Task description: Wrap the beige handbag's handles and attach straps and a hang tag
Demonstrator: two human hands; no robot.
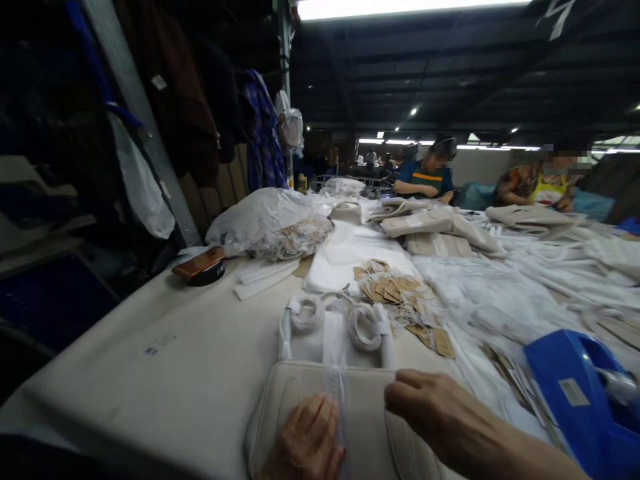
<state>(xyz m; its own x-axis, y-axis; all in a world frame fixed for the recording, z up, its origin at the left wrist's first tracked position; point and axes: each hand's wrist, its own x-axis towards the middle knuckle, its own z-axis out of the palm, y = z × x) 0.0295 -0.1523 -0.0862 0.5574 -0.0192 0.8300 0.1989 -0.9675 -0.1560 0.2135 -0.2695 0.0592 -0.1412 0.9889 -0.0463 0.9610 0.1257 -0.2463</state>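
In front of me lies a beige padded, leather-look piece (363, 417) with stitched edges. A clear, shiny strip (334, 340) runs down its middle and over its far part, where two coils of white cord (364, 327) rest side by side. My left hand (306, 437) presses flat on the near part beside the strip, fingers stretched out. Over the right half of the piece is my right hand (425, 407), its fingers curled closed; anything inside them is hidden. A blue tape dispenser (570, 390) stands to the right of that forearm.
Brown tags with strings (393, 290) lie beyond the piece. Clear plastic bags (260, 217) and beige pieces (430, 223) are heaped farther back. An orange-brown phone-like object (200, 262) rests on a round black thing at left. Two people (425, 175) work across the table.
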